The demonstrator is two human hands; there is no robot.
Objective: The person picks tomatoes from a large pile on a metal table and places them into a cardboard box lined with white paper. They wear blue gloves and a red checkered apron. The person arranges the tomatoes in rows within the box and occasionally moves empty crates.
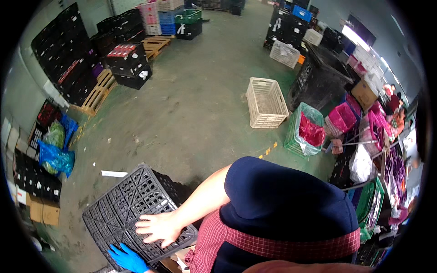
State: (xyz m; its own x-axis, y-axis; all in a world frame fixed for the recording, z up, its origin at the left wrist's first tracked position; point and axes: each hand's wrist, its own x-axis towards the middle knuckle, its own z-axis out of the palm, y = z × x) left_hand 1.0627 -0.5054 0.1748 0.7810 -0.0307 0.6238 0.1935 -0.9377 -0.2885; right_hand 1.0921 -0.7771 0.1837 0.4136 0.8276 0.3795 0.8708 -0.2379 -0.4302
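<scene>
A black plastic crate (117,213) lies in front of me at lower left, its lattice face turned up and its body tilted in view. My right hand (160,228), bare, rests palm down on the lattice with the fingers spread. Near the crate's lower edge, my left hand (129,260) in a blue glove lies against it, fingers apart. Neither hand is closed around anything. Pieces of cardboard (172,263) show beside the crate, next to my red checked apron (211,235). What supports the crate is mostly hidden.
An off-white crate (268,119) and a green crate with a plastic liner (292,140) stand on the floor at right, near a black wheeled bin (315,80). Stacked black crates (63,51) and wooden pallets (97,92) are at upper left. A blue plastic bag (56,155) lies at left.
</scene>
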